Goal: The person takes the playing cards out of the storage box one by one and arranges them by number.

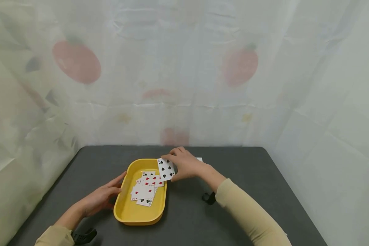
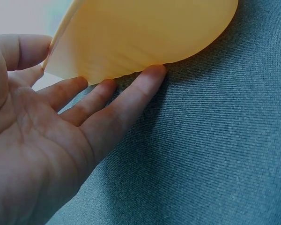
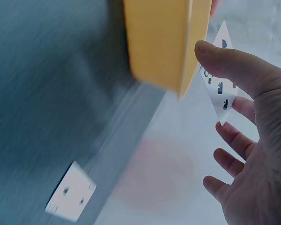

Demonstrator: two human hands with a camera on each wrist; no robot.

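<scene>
The right hand point(image 1: 186, 166) pinches a six of spades point(image 1: 166, 169) between thumb and fingers, holding it face up and tilted over the far right rim of the yellow tray point(image 1: 127, 213); in the right-wrist view the same card point(image 3: 218, 86) stands just beyond the tray wall point(image 3: 159, 42). The left hand point(image 1: 103, 196) lies released, fingers straight, its fingertips point(image 2: 150, 77) touching the tray's outer wall at about 9 o'clock and resting on the dark worktop point(image 1: 249, 177). Inside the tray, toward 12 o'clock, lies a loose overlapping heap of face-up cards point(image 1: 146, 189), mostly red pips. One more card point(image 3: 71, 191) lies flat on the worktop beyond the right hand, at roughly 1 o'clock from the tray. Judged from this arrangement, the step is done well if the left hand steadies the tray while the right lowers the card flat over the heap before letting go, keeping its edge from catching the rim. A white sheet point(image 1: 184, 68) with faint red shapes backs the scene.
</scene>
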